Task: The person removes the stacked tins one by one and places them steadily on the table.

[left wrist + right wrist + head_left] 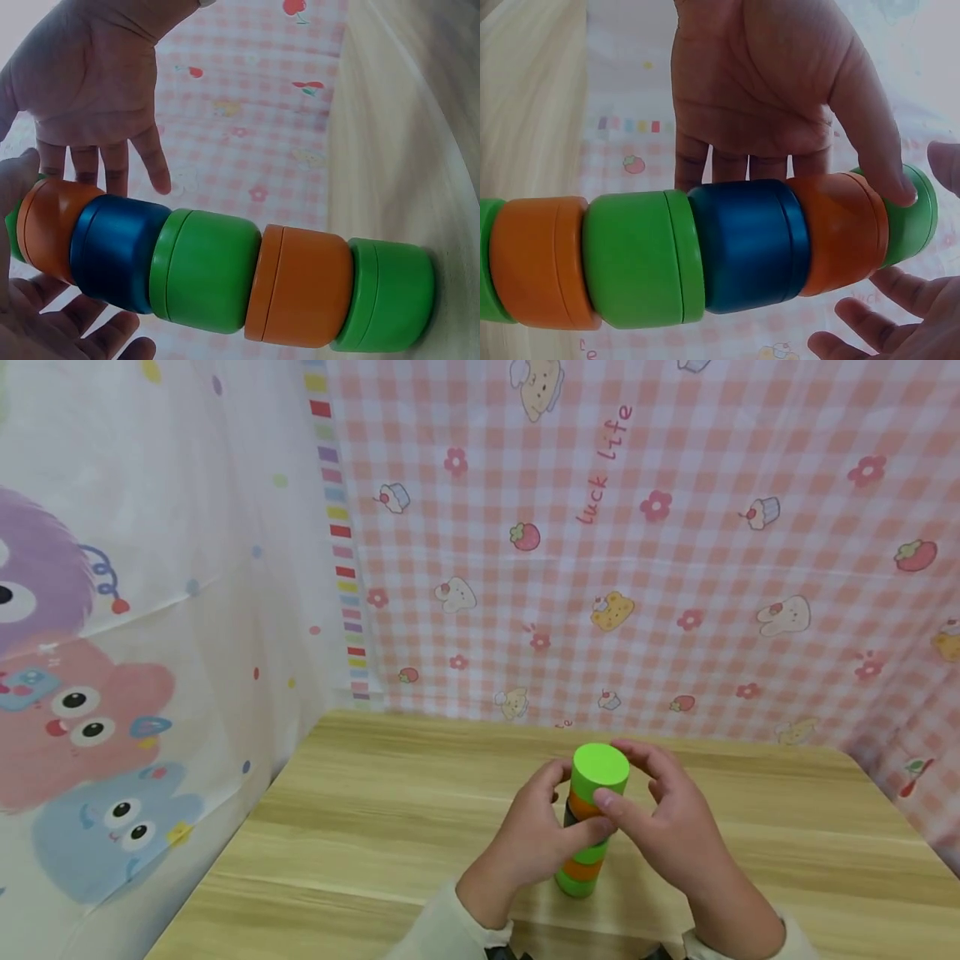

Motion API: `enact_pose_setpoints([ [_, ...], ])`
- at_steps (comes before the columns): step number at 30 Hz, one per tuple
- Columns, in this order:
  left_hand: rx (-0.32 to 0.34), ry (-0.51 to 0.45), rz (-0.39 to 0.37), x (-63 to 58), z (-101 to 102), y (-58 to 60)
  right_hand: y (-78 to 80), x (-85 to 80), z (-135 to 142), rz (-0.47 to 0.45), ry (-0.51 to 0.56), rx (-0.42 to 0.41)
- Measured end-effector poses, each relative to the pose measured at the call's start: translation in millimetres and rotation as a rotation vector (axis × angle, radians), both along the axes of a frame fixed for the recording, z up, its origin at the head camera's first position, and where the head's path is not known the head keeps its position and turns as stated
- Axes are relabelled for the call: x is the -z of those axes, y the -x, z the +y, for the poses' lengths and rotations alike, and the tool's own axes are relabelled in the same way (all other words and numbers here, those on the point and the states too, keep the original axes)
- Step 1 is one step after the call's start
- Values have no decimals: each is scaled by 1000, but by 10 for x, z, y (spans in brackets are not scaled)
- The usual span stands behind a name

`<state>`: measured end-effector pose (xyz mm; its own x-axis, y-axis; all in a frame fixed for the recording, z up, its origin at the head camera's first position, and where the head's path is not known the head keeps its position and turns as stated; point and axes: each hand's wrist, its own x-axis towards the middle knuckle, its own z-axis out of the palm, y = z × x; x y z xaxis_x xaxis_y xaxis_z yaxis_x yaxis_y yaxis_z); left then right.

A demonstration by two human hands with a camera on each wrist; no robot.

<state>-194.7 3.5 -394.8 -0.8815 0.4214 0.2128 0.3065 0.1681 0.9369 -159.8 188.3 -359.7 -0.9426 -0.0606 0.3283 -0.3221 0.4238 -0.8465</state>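
Note:
A tower of short, smooth cylinders, each with a seam near its upper edge, stands on the wooden table. From the bottom come a green cylinder [390,296], an orange one [300,285], another green [206,270], a dark blue one [746,244], a second orange [836,232] and the top green cylinder [600,766]. My right hand [675,822] holds the top green cylinder, its thumb on the near side and its index finger reaching behind. Beside the upper left of the tower, my left hand [532,827] is cupped loosely, fingers fairly straight, thumb passing in front.
The wooden table [360,827] carries the tower right of its middle. A pink checked cloth [480,568] hangs behind the far edge, and a white cloth with cartoon figures [247,510] hangs along the left side.

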Motion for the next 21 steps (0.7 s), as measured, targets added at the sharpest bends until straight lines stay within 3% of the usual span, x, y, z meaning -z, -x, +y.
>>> enact_pose_setpoints([
  [5, -30, 13, 7, 14, 16, -4, 1, 27, -24, -5, 31, 8],
  [14, 1, -19, 20, 77, 42, 62, 18, 27, -34, 21, 69, 16],
  [21, -26, -46, -13, 113, 62, 49, 16, 29, -56, 27, 101, 22],
])
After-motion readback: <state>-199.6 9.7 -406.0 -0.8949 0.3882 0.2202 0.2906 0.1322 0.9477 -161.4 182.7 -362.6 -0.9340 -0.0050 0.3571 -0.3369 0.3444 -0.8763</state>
